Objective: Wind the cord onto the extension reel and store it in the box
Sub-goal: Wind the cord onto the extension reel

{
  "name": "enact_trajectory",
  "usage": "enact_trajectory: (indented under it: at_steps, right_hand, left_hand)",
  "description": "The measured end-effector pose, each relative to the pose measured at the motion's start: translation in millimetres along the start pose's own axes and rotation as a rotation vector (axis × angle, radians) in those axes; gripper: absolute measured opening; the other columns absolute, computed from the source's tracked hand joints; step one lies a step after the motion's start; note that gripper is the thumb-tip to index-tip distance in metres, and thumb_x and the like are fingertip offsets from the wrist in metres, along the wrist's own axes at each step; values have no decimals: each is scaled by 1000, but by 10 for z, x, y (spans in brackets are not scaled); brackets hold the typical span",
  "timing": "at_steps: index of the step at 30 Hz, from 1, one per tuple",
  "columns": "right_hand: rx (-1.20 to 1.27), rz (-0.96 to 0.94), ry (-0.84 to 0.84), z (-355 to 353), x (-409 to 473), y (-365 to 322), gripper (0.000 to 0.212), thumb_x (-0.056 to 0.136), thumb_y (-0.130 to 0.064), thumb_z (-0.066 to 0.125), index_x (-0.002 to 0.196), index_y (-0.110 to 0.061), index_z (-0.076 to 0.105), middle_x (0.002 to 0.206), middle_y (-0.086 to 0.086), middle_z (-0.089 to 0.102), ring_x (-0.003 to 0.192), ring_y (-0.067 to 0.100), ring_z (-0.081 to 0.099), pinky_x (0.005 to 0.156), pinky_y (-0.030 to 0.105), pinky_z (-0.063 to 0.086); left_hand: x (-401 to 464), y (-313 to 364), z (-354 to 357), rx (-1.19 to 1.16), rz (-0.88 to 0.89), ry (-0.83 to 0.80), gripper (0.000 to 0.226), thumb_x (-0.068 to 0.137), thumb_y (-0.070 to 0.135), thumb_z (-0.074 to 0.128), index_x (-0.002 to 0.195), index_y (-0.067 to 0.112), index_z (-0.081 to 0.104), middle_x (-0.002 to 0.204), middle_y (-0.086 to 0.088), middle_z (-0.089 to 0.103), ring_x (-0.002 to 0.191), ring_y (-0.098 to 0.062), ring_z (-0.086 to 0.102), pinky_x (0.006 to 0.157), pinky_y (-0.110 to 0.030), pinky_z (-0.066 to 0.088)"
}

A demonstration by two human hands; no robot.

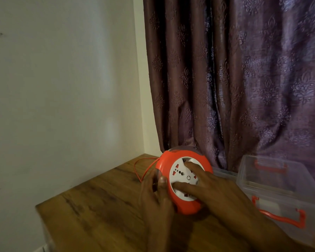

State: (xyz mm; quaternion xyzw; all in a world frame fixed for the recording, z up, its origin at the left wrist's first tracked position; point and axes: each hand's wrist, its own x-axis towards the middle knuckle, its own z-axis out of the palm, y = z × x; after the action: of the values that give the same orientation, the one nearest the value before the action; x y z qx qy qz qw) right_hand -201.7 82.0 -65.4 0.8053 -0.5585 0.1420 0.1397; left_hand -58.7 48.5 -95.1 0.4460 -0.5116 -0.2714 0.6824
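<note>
L hand [155, 197] grips reel [186, 208] rim, R hand [218, 193] presses its socket face [179, 172], cord [137, 167] loose behind.

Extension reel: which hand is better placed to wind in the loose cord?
Right. The right hand has fingers spread on the white socket hub, ready to turn it; the left hand grips the orange rim, steadying it.

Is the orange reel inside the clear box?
No, the reel sits on the table beside the clear box, left hand and right hand on it.
</note>
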Motion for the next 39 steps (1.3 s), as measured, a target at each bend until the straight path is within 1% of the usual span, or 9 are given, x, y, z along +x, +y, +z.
enact_trajectory:
  at_steps: [5, 10, 16, 19, 23, 27, 30, 34, 39]
  right_hand:
    - [-40, -18, 0, -15, -13, 22, 54, 92, -57, 35, 122, -65, -9, 155, -14, -14, 138, 18, 22, 105, 38, 34]
    - [-55, 82, 55, -53, -23, -34, 62, 91, -49, 41, 128, -63, -7, 152, -5, 3, 123, 24, 45, 91, 35, 48]
    - [-42, 215, 160, -5, -5, -77, 65, 85, -59, 39, 132, -62, -5, 128, -7, 35, 94, 15, 60, 65, 27, 46]
    - [-29, 281, 209, 45, -9, -63, 69, 78, -73, 34, 132, -62, -7, 124, -13, 42, 96, 11, 59, 68, 25, 43]
    - [-12, 320, 248, 76, -4, -87, 73, 75, -76, 34, 131, -58, -9, 127, -15, 45, 103, 12, 58, 75, 28, 46]
    - [64, 365, 281, 82, -9, -116, 76, 71, -77, 39, 130, -60, -5, 129, -15, 49, 108, 14, 57, 82, 31, 48]
    - [127, 402, 313, 79, -14, -131, 74, 69, -77, 43, 132, -61, 8, 127, -16, 52, 112, 12, 54, 86, 30, 45]
    - [183, 432, 336, 77, -19, -152, 74, 66, -78, 46, 132, -62, 17, 127, -16, 54, 113, 11, 53, 88, 31, 45]
    - [240, 463, 343, 87, -16, -164, 76, 62, -81, 47, 132, -60, 25, 120, -16, 58, 108, 11, 55, 84, 27, 44]
  left_hand:
    - [-20, 4, -29, 20, 40, -17, 54, 79, 51, 43, 125, 25, 54, 121, -5, 63, 97, -21, 62, 85, -40, 55]
    - [-52, 22, 7, -4, 21, -9, 49, 79, 50, 45, 119, 24, 57, 114, -4, 65, 90, -16, 62, 73, -29, 54]
    - [-82, 54, 14, 24, 28, -21, 46, 80, 50, 44, 119, 29, 53, 115, 5, 59, 95, -14, 58, 69, -17, 47]
    - [-92, 63, 29, 5, 23, -22, 44, 79, 50, 45, 119, 30, 53, 113, 7, 58, 93, -10, 57, 69, -15, 43]
    - [-110, 72, 31, 16, 33, -31, 34, 79, 51, 44, 110, 38, 49, 108, 12, 55, 85, 2, 52, 67, -11, 40]
    - [-110, 74, 30, 21, 23, -42, 33, 77, 52, 43, 108, 39, 47, 107, 11, 56, 85, -2, 54, 66, -10, 38]
    - [-107, 61, 38, 25, 21, -58, 40, 76, 53, 43, 112, 36, 50, 114, 4, 60, 95, -13, 58, 69, -12, 42]
    - [-118, 64, 37, 49, 43, -40, 52, 78, 51, 44, 122, 27, 55, 123, -2, 61, 102, -19, 59, 84, -30, 49]
    - [-98, 61, 27, 51, -9, -86, 45, 88, 40, 49, 129, 22, 51, 129, -5, 58, 108, -22, 58, 96, -41, 50]
